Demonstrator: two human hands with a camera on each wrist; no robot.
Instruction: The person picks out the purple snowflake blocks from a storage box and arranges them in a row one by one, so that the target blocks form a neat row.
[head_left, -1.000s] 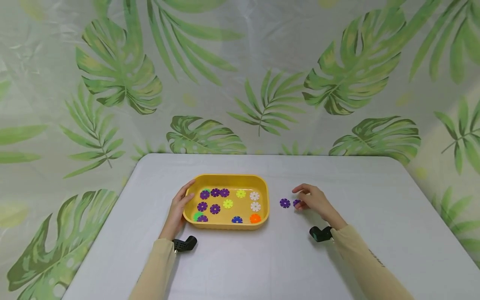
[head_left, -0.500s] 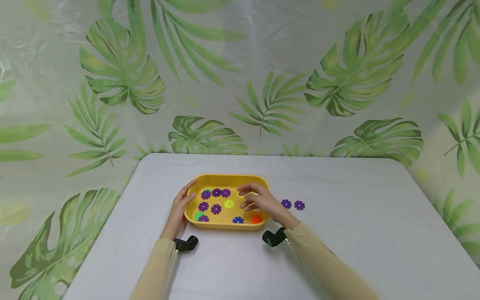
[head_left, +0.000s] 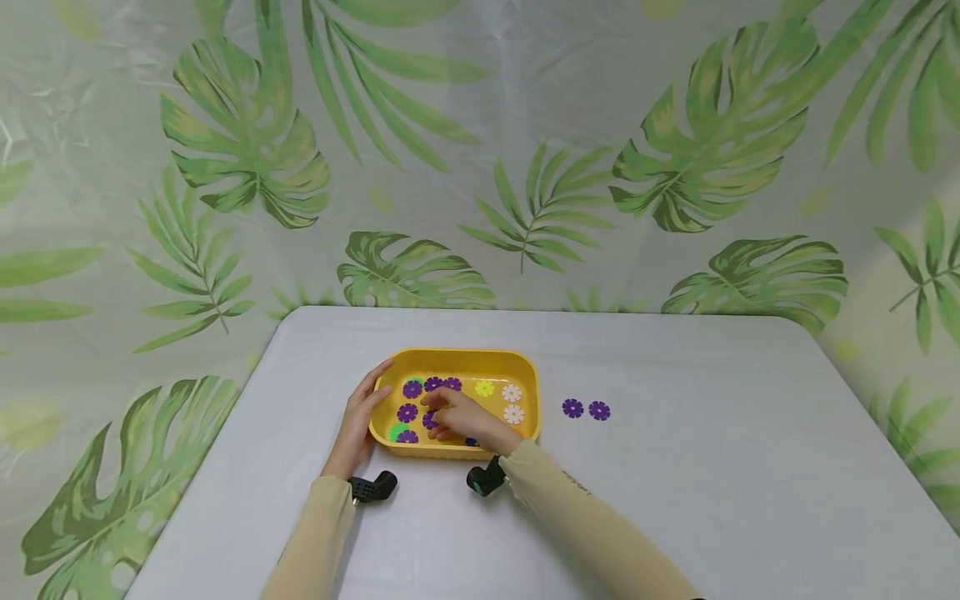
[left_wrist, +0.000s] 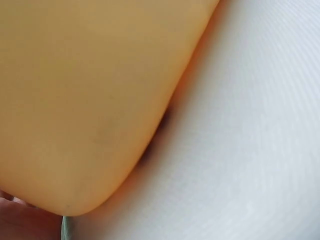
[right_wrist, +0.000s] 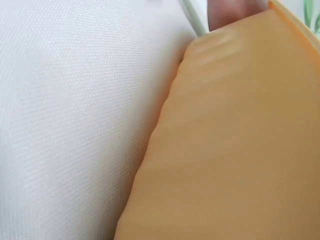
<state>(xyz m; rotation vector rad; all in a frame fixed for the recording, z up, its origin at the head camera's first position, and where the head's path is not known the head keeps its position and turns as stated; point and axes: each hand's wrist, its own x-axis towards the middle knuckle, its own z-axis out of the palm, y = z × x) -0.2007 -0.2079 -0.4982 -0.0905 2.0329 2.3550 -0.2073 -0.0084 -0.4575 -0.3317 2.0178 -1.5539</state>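
A yellow tray [head_left: 465,452] holds flower-shaped discs: several purple ones, such as one at its left side [head_left: 407,412], plus yellow [head_left: 484,388], white [head_left: 512,392], green and others. My left hand [head_left: 356,423] grips the tray's left end, thumb over the rim. My right hand [head_left: 468,418] is inside the tray, fingers bent down at a purple disc [head_left: 430,419] that they partly cover; whether they pinch it is unclear. The tray's outer wall fills much of the left wrist view [left_wrist: 100,100] and the right wrist view [right_wrist: 225,140].
Two purple discs [head_left: 573,408] [head_left: 599,410] lie side by side on the white table [head_left: 712,433], right of the tray. Behind the table hangs a leaf-patterned cloth [head_left: 555,100]. Each wrist carries a small black camera.
My right hand has moved left from the two purple discs on the table, across the tray's right side, to the purple discs inside. My left hand has kept its grip on the tray.
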